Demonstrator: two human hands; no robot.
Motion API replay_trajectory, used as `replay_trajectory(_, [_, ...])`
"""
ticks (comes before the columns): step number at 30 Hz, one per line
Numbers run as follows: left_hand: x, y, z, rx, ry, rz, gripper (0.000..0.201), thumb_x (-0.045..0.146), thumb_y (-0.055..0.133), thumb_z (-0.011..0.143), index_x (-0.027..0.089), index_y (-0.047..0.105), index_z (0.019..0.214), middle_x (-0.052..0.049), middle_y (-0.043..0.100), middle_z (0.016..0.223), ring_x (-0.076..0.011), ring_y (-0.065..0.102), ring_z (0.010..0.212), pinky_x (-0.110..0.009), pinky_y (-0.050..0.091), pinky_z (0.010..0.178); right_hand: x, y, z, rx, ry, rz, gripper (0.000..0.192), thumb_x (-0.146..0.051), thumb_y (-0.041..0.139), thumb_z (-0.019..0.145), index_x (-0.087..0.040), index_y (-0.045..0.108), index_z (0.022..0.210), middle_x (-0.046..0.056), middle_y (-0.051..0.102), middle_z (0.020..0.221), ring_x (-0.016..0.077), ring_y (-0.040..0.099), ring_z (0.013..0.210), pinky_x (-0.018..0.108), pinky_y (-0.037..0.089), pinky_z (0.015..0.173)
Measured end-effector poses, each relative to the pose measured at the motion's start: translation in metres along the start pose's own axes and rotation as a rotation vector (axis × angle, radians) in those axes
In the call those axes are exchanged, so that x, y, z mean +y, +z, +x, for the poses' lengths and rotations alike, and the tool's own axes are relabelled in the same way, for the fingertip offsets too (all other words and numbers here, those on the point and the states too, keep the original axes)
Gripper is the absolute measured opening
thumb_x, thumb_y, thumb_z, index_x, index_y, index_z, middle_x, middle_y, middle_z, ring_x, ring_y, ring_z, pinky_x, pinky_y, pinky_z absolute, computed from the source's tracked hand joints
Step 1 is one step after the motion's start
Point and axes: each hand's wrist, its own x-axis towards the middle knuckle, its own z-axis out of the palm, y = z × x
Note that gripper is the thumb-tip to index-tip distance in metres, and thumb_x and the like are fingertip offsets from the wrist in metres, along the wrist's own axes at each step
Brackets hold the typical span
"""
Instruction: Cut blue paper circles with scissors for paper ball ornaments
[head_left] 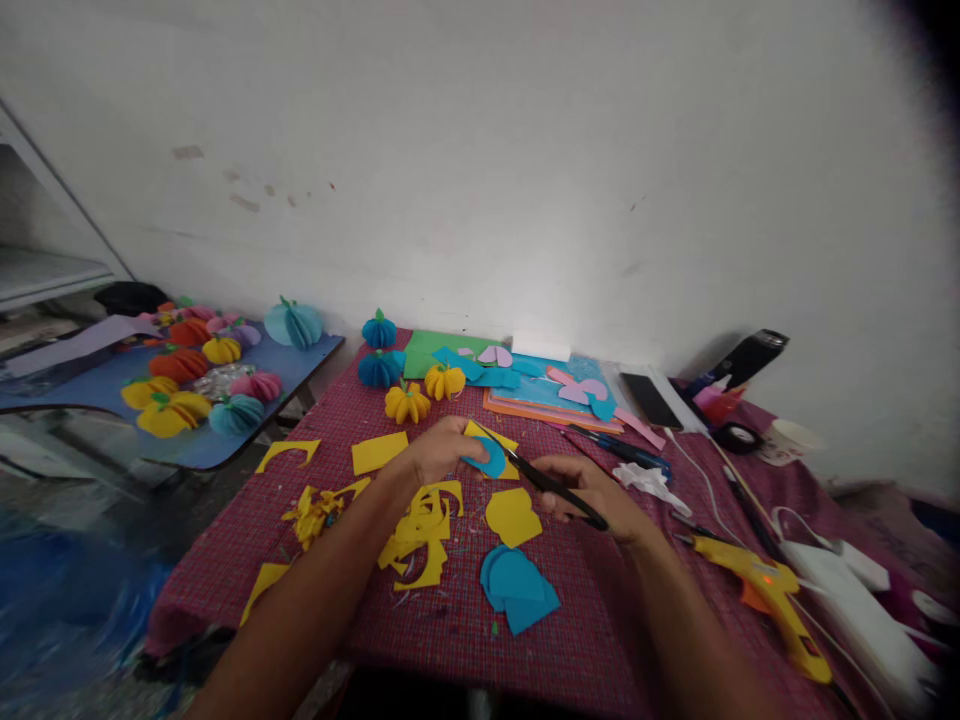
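Note:
My left hand [442, 450] pinches a round blue paper piece [491, 457] laid against a yellow paper sheet [501, 432]. In my right hand [589, 490] is a pair of black-handled scissors [559, 488], its blades reaching to the edge of the yellow sheet beside the blue circle. Just below lie yellow paper cutouts [514, 516] and a stack of blue paper cutouts [517, 588]. Yellow offcuts [421, 535] with curved edges are heaped under and beside my left forearm.
Folded-paper pumpkins stand at the back, such as a yellow pumpkin [407, 402] and a blue pumpkin [381, 368]; several more fill a blue side table [202, 450]. A yellow glue gun [772, 590], a phone [651, 400] and cables lie at the right.

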Motion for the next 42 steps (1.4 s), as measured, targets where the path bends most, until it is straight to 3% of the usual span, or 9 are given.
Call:
replay_trajectory(17, [0.0000, -0.0023, 0.0000, -0.014, -0.040, 0.038, 0.024, 0.015, 0.069, 0.056, 0.008, 0.070, 0.079, -0.010, 0.071, 0.076, -0.0172, 0.063, 0.062, -0.027, 0.050, 0.054, -0.0029, -0.0047, -0.0018, -0.035, -0.002, -0.069, 0.040, -0.038, 0.071, 0.078, -0.016, 0.065, 0.112, -0.003, 0.054, 0.067, 0.0090, 0.041, 0.055, 0.020, 0.031, 0.050])
replay_trajectory(25, [0.0018, 0.0033, -0.0010, -0.009, -0.038, 0.051, 0.018, 0.011, 0.069, 0.054, 0.009, 0.070, 0.072, -0.007, 0.070, 0.070, -0.0138, 0.062, 0.058, -0.024, 0.050, 0.056, 0.0004, 0.0001, 0.0013, -0.038, -0.021, 0.007, 0.040, -0.037, 0.072, 0.077, -0.017, 0.065, 0.111, 0.001, 0.060, 0.082, 0.0118, 0.049, 0.066, 0.022, 0.037, 0.057])
replay_trajectory(32, [-0.0008, 0.0017, -0.0002, -0.039, -0.049, 0.085, 0.016, 0.011, 0.068, 0.056, 0.010, 0.070, 0.072, -0.005, 0.070, 0.069, -0.0136, 0.062, 0.058, -0.023, 0.050, 0.055, -0.0010, -0.0010, 0.0001, -0.023, 0.039, -0.013, 0.042, -0.035, 0.072, 0.076, -0.017, 0.065, 0.112, -0.001, 0.058, 0.076, 0.0087, 0.044, 0.057, 0.020, 0.033, 0.051])
replay_trajectory(42, [0.0027, 0.0022, -0.0018, -0.042, -0.074, 0.126, 0.013, 0.012, 0.068, 0.056, 0.012, 0.069, 0.069, -0.003, 0.070, 0.068, -0.0121, 0.062, 0.057, -0.022, 0.049, 0.053, 0.0052, -0.0049, 0.0007, -0.039, 0.016, -0.060, 0.041, -0.036, 0.071, 0.078, -0.017, 0.065, 0.113, 0.000, 0.059, 0.079, 0.0097, 0.045, 0.062, 0.021, 0.034, 0.054])
